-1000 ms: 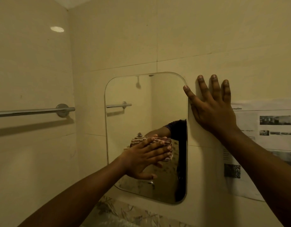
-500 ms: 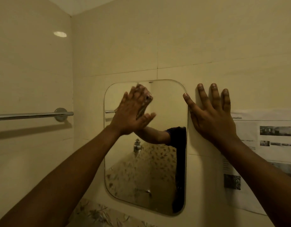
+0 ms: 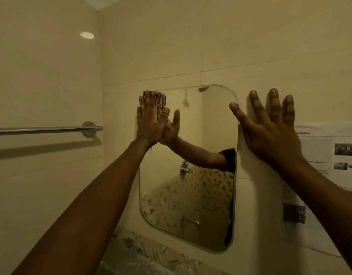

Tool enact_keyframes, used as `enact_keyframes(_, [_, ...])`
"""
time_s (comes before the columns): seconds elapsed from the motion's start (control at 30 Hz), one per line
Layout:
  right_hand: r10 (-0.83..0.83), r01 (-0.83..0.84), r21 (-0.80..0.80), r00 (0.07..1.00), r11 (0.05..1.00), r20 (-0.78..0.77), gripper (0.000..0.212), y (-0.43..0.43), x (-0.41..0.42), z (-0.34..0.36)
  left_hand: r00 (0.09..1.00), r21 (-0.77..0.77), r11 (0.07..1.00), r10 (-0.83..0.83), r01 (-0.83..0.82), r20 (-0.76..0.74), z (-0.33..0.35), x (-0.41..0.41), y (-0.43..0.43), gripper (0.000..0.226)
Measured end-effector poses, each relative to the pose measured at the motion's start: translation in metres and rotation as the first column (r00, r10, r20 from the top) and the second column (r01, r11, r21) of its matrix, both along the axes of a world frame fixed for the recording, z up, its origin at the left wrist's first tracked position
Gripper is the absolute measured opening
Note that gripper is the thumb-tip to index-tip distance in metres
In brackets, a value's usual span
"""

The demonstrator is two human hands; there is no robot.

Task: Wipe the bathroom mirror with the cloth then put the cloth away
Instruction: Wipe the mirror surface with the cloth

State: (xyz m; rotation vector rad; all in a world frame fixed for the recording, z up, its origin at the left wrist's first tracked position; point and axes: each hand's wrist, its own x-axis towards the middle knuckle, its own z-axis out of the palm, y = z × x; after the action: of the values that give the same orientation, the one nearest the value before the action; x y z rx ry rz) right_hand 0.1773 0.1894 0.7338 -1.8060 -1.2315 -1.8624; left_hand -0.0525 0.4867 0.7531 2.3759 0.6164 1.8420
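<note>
A rounded rectangular mirror hangs on the tiled wall ahead. My left hand presses a folded patterned cloth flat against the mirror's top left corner, fingers pointing up; most of the cloth is hidden behind the palm. Its reflection meets the hand in the glass. My right hand rests flat and spread on the wall beside the mirror's upper right edge, its thumb touching the rim, holding nothing.
A chrome towel rail runs along the left wall at hand height. A printed paper notice is stuck on the wall right of the mirror. A patterned tile border lies below the mirror.
My left hand has carried the cloth up from the mirror's lower middle to its top left corner. The right hand has stayed on the wall.
</note>
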Motion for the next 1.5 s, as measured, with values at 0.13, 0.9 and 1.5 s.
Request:
enact_keyframes(0.13, [0.003, -0.003, -0.026, 1.000, 1.000, 0.003, 0.069, -0.001, -0.001, 0.002, 1.000, -0.041, 0.999, -0.006, 0.006, -0.008, -0.014, -0.005, 0.007, 0.090])
enact_keyframes(0.9, [0.107, -0.111, -0.054, 0.991, 0.992, -0.080, 0.060, -0.003, -0.007, -0.002, 1.000, -0.410, 0.912, 0.012, 0.000, 0.027, -0.248, -0.009, -0.033, 0.083])
enact_keyframes(1.5, [0.097, -0.101, -0.046, 0.992, 0.994, -0.083, 0.059, -0.003, -0.007, 0.000, 0.960, 0.065, 0.998, 0.008, 0.010, -0.280, -0.228, 0.034, -0.104, 0.103])
